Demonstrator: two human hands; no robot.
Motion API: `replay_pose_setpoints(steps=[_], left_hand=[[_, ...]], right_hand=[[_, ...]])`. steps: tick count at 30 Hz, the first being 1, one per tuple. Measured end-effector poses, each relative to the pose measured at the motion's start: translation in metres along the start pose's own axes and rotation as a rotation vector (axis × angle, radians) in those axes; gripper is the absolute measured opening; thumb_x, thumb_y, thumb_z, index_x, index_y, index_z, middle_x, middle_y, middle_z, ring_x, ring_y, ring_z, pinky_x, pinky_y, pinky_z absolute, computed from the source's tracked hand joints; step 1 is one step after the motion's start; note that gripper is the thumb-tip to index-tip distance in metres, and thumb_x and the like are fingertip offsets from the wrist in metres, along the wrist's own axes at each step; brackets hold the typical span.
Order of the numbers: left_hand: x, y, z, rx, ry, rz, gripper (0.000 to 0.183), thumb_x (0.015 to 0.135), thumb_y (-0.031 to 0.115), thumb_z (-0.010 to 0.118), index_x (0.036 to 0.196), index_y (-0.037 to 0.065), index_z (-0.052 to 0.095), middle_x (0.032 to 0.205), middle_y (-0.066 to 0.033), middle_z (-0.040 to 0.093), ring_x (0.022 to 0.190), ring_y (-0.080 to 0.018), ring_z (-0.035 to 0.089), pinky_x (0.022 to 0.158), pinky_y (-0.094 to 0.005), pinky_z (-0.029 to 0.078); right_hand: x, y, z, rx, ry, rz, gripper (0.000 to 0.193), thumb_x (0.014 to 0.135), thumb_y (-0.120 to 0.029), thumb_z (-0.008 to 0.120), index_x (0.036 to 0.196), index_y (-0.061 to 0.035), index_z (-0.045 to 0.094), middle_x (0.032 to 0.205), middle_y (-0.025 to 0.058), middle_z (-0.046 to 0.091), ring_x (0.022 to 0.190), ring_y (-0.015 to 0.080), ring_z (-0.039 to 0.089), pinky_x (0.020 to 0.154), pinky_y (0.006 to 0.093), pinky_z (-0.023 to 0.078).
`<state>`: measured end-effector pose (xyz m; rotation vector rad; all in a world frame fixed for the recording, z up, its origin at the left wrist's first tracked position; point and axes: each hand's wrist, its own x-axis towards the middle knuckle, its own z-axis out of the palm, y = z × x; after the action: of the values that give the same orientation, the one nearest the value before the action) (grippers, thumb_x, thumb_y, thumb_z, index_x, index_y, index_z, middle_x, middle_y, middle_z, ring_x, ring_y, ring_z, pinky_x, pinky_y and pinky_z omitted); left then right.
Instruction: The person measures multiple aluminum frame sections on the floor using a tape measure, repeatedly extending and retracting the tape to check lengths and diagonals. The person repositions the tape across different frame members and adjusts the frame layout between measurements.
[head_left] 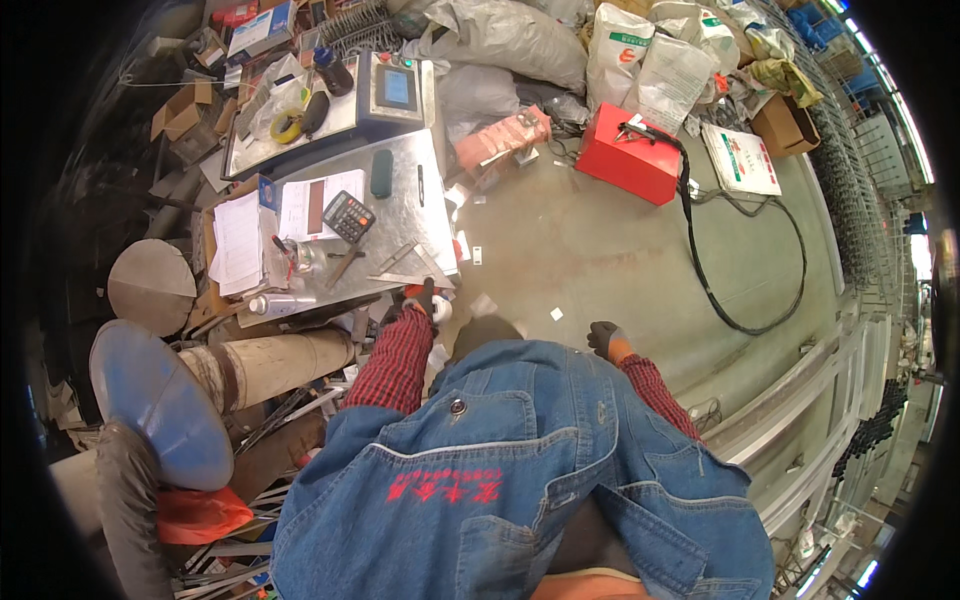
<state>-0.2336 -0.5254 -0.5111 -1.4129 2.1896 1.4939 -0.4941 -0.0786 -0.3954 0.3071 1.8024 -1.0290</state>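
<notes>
My left hand (424, 298), in a dark glove, is by the near right corner of the metal worktable (405, 200). Its fingers are closed around a white and red object (441, 309) that is mostly hidden. Just beyond it on the table lies a metal caliper (405, 264). My right hand (610, 343), in a dark and orange glove, hangs low over the floor at my right side. Its fingers are curled in, with nothing visible in them. A calculator (349, 217) rests on a notebook (300, 205) farther back on the table.
A red machine box (628, 155) with a black cable (703, 290) looping over the floor stands ahead right. White sacks (615, 55) are piled behind. A machine with a screen (396, 88) adjoins the table. Left sits a blue disc on a pipe (160, 405); metal profiles (800, 425) lie right.
</notes>
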Motion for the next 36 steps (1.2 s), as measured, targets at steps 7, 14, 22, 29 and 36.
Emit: replay_pose_setpoints(steps=[7, 14, 22, 29, 36], left_hand=[[0.106, 0.029, -0.046, 0.227, 0.212, 0.102, 0.078, 0.091, 0.063, 0.064, 0.134, -0.002, 0.062, 0.126, -0.023, 0.07, 0.113, -0.0348, 0.067, 0.103, -0.0436, 0.048], [0.176, 0.078, -0.076, 0.043, 0.191, -0.294, 0.067, 0.088, 0.065, 0.063, 0.118, 0.006, 0.069, 0.108, -0.015, 0.072, 0.097, -0.0298, 0.069, 0.089, -0.0435, 0.053], [0.224, 0.111, -0.1, 0.271, 0.097, -0.271, 0.05, 0.094, 0.051, 0.061, 0.117, 0.008, 0.069, 0.102, -0.0107, 0.071, 0.091, -0.0265, 0.067, 0.083, -0.0401, 0.054], [0.275, 0.212, -0.069, 0.412, 0.055, -0.002, 0.035, 0.099, 0.039, 0.059, 0.115, 0.009, 0.069, 0.097, -0.0069, 0.069, 0.086, -0.0237, 0.065, 0.078, -0.0371, 0.055], [0.277, 0.458, 0.149, -0.601, -0.801, -0.115, 0.036, 0.105, 0.045, 0.054, 0.122, 0.014, 0.062, 0.107, -0.0059, 0.066, 0.088, -0.0218, 0.065, 0.074, -0.0381, 0.055]], right_hand=[[0.036, 0.019, -0.037, -0.218, 0.105, -0.032, 0.042, 0.089, -0.035, 0.064, 0.116, -0.003, 0.069, 0.091, 0.0088, 0.072, 0.082, 0.0222, 0.068, 0.071, 0.0382, 0.053], [0.069, 0.001, -0.074, -0.491, 0.329, 0.108, 0.042, 0.088, -0.04, 0.063, 0.113, -0.007, 0.075, 0.108, 0.0157, 0.076, 0.102, 0.0289, 0.071, 0.087, 0.0415, 0.054], [0.081, -0.114, -0.069, -0.351, 0.344, -0.056, 0.046, 0.095, -0.042, 0.059, 0.121, -0.0065, 0.073, 0.121, 0.0193, 0.073, 0.113, 0.0377, 0.068, 0.099, 0.0449, 0.052], [0.083, -0.208, -0.034, -0.284, 0.326, -0.227, 0.037, 0.097, -0.038, 0.056, 0.102, -0.0058, 0.072, 0.102, 0.0147, 0.074, 0.096, 0.032, 0.071, 0.083, 0.0456, 0.055], [0.095, -0.342, -0.084, 1.072, 0.034, -0.072, 0.025, 0.099, -0.032, 0.06, 0.099, -0.0078, 0.065, 0.093, 0.0053, 0.071, 0.09, 0.0193, 0.07, 0.076, 0.0383, 0.056]])
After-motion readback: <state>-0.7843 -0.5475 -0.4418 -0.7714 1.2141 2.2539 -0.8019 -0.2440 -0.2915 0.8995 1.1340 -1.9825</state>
